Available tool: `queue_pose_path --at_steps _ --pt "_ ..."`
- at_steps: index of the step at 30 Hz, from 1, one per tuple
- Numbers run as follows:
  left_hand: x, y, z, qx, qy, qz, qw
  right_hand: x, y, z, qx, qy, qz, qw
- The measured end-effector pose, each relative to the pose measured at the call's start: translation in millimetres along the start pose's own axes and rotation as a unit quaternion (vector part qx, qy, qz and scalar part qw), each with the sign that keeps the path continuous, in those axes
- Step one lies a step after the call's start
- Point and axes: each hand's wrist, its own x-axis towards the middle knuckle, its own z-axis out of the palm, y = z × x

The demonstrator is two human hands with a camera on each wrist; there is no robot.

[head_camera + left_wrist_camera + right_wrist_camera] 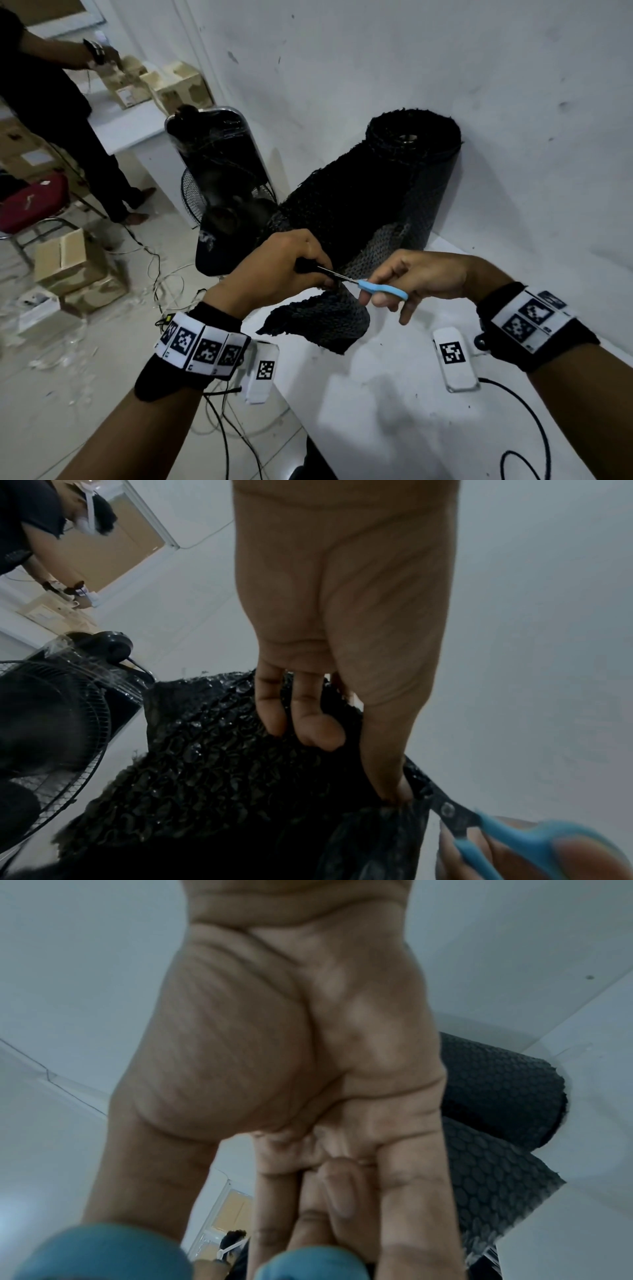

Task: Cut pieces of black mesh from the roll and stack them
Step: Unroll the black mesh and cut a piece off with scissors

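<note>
The left hand (281, 267) pinches the black mesh (329, 318) taut off the table's (394, 411) left edge, so the right hand's (421, 277) grip on the scissors (373, 287) cuts cleanly.

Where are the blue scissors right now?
Head view, centre: the scissors are in the right hand, blades in the black mesh beside the left hand.
</note>
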Motion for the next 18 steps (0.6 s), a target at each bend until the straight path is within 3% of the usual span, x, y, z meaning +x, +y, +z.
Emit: queue_pose_path --at_steps 6,18 --pt "2.1 -1.1 -3.5 0.012 -0.014 0.005 1.000 -2.7 -4.5 -0.6 -0.047 0.004 -0.003 0.999" --pt "3.0 5.2 -0.8 0.024 -0.017 0.017 0.999 -0.6 -5.2 1.8 -0.019 0.011 -0.005 1.000"
